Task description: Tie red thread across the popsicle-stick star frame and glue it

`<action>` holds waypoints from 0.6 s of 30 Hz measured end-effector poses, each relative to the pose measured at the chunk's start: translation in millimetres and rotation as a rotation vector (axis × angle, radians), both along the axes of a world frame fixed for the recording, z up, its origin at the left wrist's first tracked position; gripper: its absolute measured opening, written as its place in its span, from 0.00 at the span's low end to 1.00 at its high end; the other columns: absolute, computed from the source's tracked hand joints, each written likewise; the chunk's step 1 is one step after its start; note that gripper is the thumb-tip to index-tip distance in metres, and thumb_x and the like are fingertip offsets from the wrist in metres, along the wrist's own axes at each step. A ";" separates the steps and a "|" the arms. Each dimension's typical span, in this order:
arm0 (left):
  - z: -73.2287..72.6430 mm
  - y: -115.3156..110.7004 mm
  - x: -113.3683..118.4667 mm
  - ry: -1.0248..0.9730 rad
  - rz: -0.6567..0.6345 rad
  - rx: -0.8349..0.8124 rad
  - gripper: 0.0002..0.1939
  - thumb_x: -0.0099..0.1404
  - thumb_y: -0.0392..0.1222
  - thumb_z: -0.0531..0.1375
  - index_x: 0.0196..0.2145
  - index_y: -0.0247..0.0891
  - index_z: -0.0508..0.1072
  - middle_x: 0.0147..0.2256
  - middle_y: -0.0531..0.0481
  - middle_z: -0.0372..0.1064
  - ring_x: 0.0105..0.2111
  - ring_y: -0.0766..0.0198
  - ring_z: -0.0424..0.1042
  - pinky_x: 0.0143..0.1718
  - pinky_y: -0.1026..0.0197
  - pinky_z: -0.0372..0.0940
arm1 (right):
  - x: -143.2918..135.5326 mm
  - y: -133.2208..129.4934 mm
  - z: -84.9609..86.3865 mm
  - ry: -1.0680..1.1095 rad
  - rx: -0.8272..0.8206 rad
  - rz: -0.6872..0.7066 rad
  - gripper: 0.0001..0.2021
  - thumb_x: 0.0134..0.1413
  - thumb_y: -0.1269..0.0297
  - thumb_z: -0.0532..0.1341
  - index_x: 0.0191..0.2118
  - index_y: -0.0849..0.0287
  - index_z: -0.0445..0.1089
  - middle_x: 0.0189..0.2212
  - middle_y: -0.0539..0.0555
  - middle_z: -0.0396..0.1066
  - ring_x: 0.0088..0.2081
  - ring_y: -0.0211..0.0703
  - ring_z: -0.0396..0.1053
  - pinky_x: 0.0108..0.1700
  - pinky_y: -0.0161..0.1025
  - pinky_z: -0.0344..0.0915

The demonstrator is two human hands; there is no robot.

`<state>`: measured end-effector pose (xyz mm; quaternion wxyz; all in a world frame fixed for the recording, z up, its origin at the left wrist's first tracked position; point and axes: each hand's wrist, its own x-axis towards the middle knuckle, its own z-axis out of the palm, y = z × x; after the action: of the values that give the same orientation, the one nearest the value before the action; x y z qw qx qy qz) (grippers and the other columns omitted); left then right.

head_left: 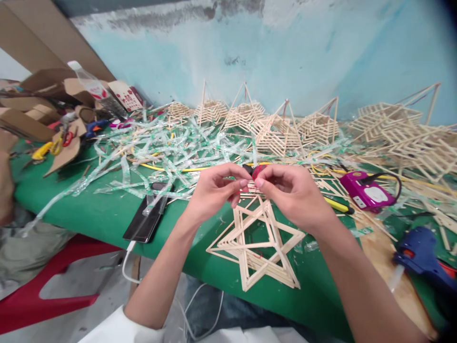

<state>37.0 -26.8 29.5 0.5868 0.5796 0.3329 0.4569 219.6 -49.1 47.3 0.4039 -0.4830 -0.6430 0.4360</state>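
My left hand [217, 188] and my right hand [291, 190] meet above the green table [171, 247], their fingertips pinched close together. What lies between the fingertips is too small to make out. Just behind them shows a small red and black object [257, 171]. Below my hands a star-shaped frame of thin wooden sticks [243, 247] lies on the table near its front edge. Neither hand grips the frame.
Stick structures [278, 133] line the wall, behind piled clear tape strips [185, 147]. A black phone [143, 221] lies left; a purple power box [369, 190], yellow cutter [335, 205] and blue glue gun [421, 257] are right. A person's arm [5, 181] is far left.
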 end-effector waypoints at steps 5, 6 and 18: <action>2.6 1.8 4.2 -0.023 0.021 0.033 0.14 0.56 0.49 0.74 0.31 0.36 0.78 0.28 0.53 0.72 0.16 0.75 0.65 0.16 0.69 0.61 | -2.5 1.0 -1.5 -0.078 -0.075 0.012 0.13 0.53 0.55 0.67 0.37 0.61 0.77 0.29 0.52 0.74 0.28 0.38 0.65 0.31 0.37 0.60; 2.5 2.0 4.6 -0.030 0.020 0.035 0.14 0.56 0.48 0.73 0.31 0.36 0.78 0.28 0.54 0.71 0.16 0.75 0.66 0.16 0.69 0.61 | -2.5 1.6 -1.9 -0.093 -0.067 0.006 0.13 0.53 0.55 0.67 0.34 0.61 0.77 0.27 0.51 0.73 0.27 0.37 0.64 0.30 0.37 0.59; -21.2 8.6 -19.4 0.350 -0.005 0.083 0.08 0.60 0.42 0.67 0.33 0.35 0.75 0.31 0.50 0.72 0.20 0.71 0.68 0.22 0.66 0.67 | 17.7 -2.5 -3.1 0.169 0.136 -0.254 0.07 0.54 0.65 0.66 0.28 0.60 0.72 0.23 0.49 0.70 0.25 0.34 0.66 0.27 0.32 0.63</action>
<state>17.6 -18.2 8.3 0.4967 0.6750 0.4094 0.3607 237.3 -51.6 44.1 0.5403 -0.4935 -0.5685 0.3758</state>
